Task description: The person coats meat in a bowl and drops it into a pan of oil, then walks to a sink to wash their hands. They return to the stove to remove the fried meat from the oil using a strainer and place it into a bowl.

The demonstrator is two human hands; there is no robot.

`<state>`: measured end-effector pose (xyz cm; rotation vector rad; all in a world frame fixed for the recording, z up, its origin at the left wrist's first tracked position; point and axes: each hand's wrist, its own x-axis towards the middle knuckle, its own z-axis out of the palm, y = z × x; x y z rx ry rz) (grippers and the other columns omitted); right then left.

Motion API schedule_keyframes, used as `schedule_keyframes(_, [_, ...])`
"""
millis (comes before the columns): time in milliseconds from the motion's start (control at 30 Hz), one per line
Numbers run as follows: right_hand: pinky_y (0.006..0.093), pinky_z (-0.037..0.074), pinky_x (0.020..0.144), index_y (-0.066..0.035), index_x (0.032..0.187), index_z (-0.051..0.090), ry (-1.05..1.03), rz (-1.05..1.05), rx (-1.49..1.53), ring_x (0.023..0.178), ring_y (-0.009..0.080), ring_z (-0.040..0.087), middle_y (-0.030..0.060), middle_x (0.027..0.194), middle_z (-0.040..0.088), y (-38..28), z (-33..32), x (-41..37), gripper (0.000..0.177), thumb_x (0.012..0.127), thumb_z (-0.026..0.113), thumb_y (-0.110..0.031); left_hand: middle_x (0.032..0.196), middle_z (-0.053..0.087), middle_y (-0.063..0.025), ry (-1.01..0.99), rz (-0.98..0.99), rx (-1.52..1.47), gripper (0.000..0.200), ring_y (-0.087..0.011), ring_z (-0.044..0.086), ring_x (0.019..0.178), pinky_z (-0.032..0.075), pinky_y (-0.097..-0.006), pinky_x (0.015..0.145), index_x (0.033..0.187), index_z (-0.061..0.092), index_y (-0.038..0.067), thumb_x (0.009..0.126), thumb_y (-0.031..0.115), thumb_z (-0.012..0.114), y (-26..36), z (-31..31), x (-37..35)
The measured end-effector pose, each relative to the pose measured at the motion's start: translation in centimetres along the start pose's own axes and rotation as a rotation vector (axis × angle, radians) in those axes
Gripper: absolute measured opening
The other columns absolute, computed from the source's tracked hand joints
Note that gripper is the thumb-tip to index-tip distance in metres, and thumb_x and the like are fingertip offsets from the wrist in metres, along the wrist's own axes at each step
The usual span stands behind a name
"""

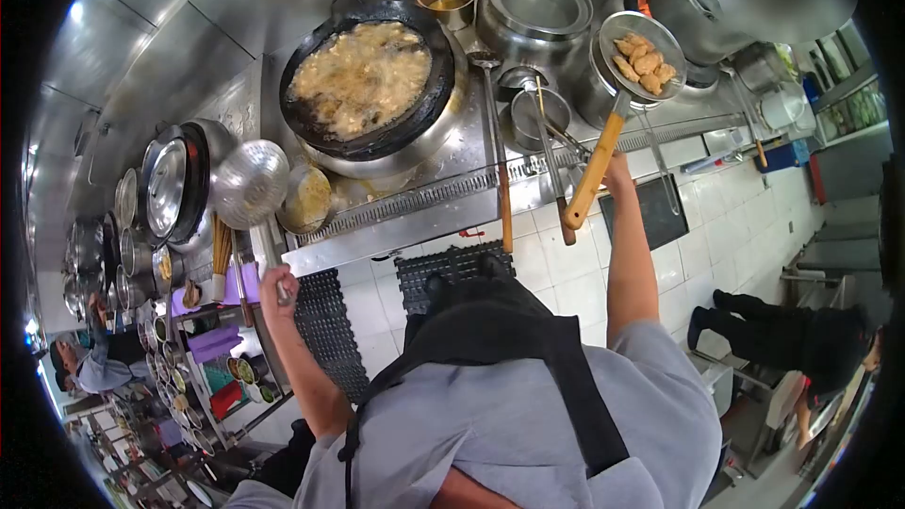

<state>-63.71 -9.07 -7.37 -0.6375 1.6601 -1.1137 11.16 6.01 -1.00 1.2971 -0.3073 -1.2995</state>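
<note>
My left hand (277, 290) is closed round the handle of a perforated metal skimmer (251, 183), its bowl hanging left of the large wok. In the black wok (294, 124), pale pieces (363, 75) bubble in oil. My right hand (617, 172) is closed beside the wooden handle (599, 165) of a mesh strainer, partly hidden behind it; what it grips is unclear. The strainer (671, 33) holds several browned pieces (645, 66) and sits over a metal pot (603, 85).
Ladles (502, 160) lie across the counter edge (415, 205). Near the wall stand a pot of yellowish liquid (447, 2) and a wide lidded pot (539, 2). A co-worker (801, 344) is at the right, another person (99, 368) at far left. Black mats (335, 330) cover floor parts.
</note>
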Motion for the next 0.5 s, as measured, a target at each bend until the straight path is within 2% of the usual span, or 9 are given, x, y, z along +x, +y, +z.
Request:
schedule_keyframes(100, [0.0393, 0.059, 0.063, -0.002, 0.111, 0.063, -0.193, 0.089, 0.058, 0.074, 0.0201, 0.063, 0.0053, 0.089, 0.061, 0.7, 0.2, 5.1, 0.032, 0.089, 0.075, -0.021, 0.083, 0.061, -0.0106, -0.106, -0.126, -0.219, 0.013, -0.0127, 0.054, 0.055, 0.044, -0.0262, 0.046, 0.095, 0.057, -0.003, 0.09, 0.008, 0.06, -5.6, -1.4, -1.1])
schedule_keyframes(133, [0.0396, 0.059, 0.064, -0.002, 0.111, 0.063, -0.293, 0.126, 0.092, 0.075, 0.0204, 0.063, 0.0056, 0.091, 0.061, 1.4, 0.0, 6.5, 0.035, 0.087, 0.077, -0.023, 0.079, 0.059, -0.0086, -0.038, -0.179, -0.267, 0.012, -0.0117, 0.05, 0.052, 0.041, -0.0259, 0.045, 0.098, 0.056, -0.002, 0.088, 0.005, 0.058, -6.9, -0.5, -1.7])
schedule_keyframes(167, [0.0399, 0.059, 0.065, -0.001, 0.111, 0.063, -0.394, 0.164, 0.125, 0.076, 0.0208, 0.063, 0.0058, 0.093, 0.061, 2.2, -0.2, 7.8, 0.038, 0.085, 0.08, -0.024, 0.08, 0.059, -0.0078, -0.073, -0.206, -0.269, 0.015, -0.0114, 0.051, 0.053, 0.041, -0.0253, 0.045, 0.101, 0.056, -0.002, 0.091, 0.009, 0.059, -8.0, 0.3, -2.2])
schedule_keyframes(233, [0.04, 0.059, 0.065, 0.002, 0.11, 0.062, -0.404, 0.065, 0.031, 0.074, 0.0221, 0.064, 0.0065, 0.095, 0.063, 4.4, -0.5, 9.9, 0.04, 0.086, 0.079, -0.026, 0.08, 0.06, -0.0076, -0.05, -0.222, -0.281, 0.017, -0.0116, 0.053, 0.055, 0.043, -0.0256, 0.046, 0.099, 0.057, -0.001, 0.094, 0.014, 0.06, -9.9, 1.5, -3.2])
schedule_keyframes(267, [0.04, 0.059, 0.065, 0.002, 0.111, 0.062, -0.41, -0.027, -0.046, 0.075, 0.0231, 0.065, 0.007, 0.096, 0.064, 5.4, -0.6, 11.2, 0.04, 0.087, 0.078, -0.026, 0.081, 0.063, -0.0108, 0.141, -0.193, -0.208, 0.024, -0.0149, 0.056, 0.058, 0.047, -0.026, 0.048, 0.098, 0.059, -0.004, 0.096, 0.02, 0.061, -10.6, 2.4, -3.5])
schedule_keyframes(300, [0.0401, 0.059, 0.065, 0.002, 0.111, 0.062, -0.414, -0.124, -0.119, 0.076, 0.024, 0.066, 0.0074, 0.097, 0.064, 6.7, -0.8, 12.9, 0.039, 0.088, 0.077, -0.026, 0.083, 0.064, -0.0124, 0.212, -0.161, -0.13, 0.025, -0.0171, 0.058, 0.059, 0.049, -0.0271, 0.05, 0.099, 0.059, -0.004, 0.096, 0.02, 0.061, -11.1, 2.8, -4.1])
schedule_keyframes(367, [0.0409, 0.059, 0.066, 0.001, 0.115, 0.062, -0.677, -0.053, 0.2, 0.078, 0.0263, 0.068, 0.0084, 0.099, 0.065, 10.4, -1.7, 16.6, 0.041, 0.09, 0.076, -0.028, 0.087, 0.066, -0.0156, 0.351, -0.089, 0.026, 0.027, -0.0214, 0.062, 0.063, 0.053, -0.0294, 0.053, 0.102, 0.059, -0.005, 0.095, 0.021, 0.062, -12.3, 3.0, -4.8])
schedule_keyframes(400, [0.0413, 0.06, 0.067, 0.0, 0.117, 0.062, -0.803, -0.009, 0.363, 0.079, 0.0275, 0.069, 0.0089, 0.099, 0.066, 11.7, -2.0, 17.3, 0.042, 0.09, 0.075, -0.029, 0.102, 0.067, -0.0215, 0.36, -0.034, -0.027, 0.041, -0.0297, 0.067, 0.073, 0.057, -0.0367, 0.059, 0.118, 0.055, -0.006, 0.096, 0.027, 0.063, -13.5, 0.6, -4.4])
schedule_keyframes(500, [0.0455, 0.06, 0.075, 0.0, 0.125, 0.057, -0.682, 0.064, 0.22, 0.083, 0.0292, 0.07, 0.0096, 0.102, 0.068, 9.4, -1.3, 15.3, 0.055, 0.087, 0.078, -0.033, 0.136, 0.052, -0.0289, -0.034, 0.209, -0.226, 0.079, -0.0353, 0.066, 0.096, 0.06, -0.047, 0.067, 0.15, 0.032, -0.005, 0.096, 0.047, 0.057, -19.8, -10.5, -3.4])
